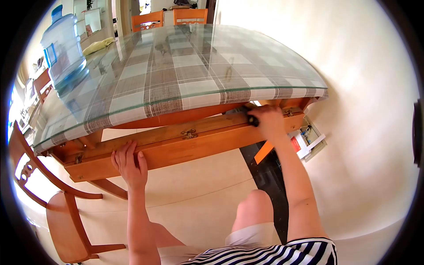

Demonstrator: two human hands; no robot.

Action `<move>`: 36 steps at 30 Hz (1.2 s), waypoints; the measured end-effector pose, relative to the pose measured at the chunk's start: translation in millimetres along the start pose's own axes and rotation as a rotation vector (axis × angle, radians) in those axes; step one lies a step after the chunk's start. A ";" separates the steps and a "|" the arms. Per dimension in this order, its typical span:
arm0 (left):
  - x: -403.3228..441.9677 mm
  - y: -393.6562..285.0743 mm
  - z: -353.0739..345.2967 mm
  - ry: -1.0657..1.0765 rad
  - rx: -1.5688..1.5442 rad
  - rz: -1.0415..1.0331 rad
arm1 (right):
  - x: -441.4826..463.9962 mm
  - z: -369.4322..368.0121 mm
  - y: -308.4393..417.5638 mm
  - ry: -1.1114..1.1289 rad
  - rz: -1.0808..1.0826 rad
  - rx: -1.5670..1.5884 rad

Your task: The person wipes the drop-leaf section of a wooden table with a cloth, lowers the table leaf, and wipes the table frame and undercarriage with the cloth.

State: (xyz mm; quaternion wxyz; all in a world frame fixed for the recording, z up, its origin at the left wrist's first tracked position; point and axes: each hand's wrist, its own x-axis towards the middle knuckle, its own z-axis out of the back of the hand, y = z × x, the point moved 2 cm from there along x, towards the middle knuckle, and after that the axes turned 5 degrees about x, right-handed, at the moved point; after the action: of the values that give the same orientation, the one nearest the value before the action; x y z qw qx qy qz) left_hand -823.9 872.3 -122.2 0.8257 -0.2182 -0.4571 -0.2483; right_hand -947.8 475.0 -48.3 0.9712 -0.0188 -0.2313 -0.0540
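Note:
A long wooden board [190, 143] hangs tilted outward on small metal hinges [189, 134] along the table's near edge. My left hand [132, 165] holds its left part, fingers over the upper edge and thumb upright against the front face. Near the right end, my right hand [268, 121] is closed around a black object [252, 120] at the board's upper edge. Its far part reaches under the tabletop, and I cannot make out its kind. Above both hands lies the glass-topped table [181, 75] with a grey-and-white checked cloth.
A clear blue water jug [66, 51] stands on the table's left side, near a yellowish cloth [99, 46]. One wooden chair [64, 221] is at the left; others are behind the table. An open wall box with wires [309, 141] and the wall border the right side.

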 end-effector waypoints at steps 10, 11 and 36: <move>-2.0 -1.6 -11.8 -0.091 0.068 -0.004 | 6.1 -11.6 98.6 -0.132 0.074 0.535; -1.9 -0.5 -11.8 -0.099 0.072 -0.010 | 10.5 -19.2 124.0 -0.151 0.133 0.524; -4.2 2.8 -8.4 -0.073 0.073 -0.059 | 20.9 -28.5 94.9 -0.154 0.128 0.438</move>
State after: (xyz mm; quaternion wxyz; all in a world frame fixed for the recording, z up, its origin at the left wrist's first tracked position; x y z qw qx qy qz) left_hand -818.7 870.4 -130.2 0.8081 -0.1836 -0.5020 -0.2475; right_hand -905.7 565.5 -65.4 0.9330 0.1737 -0.3093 0.0608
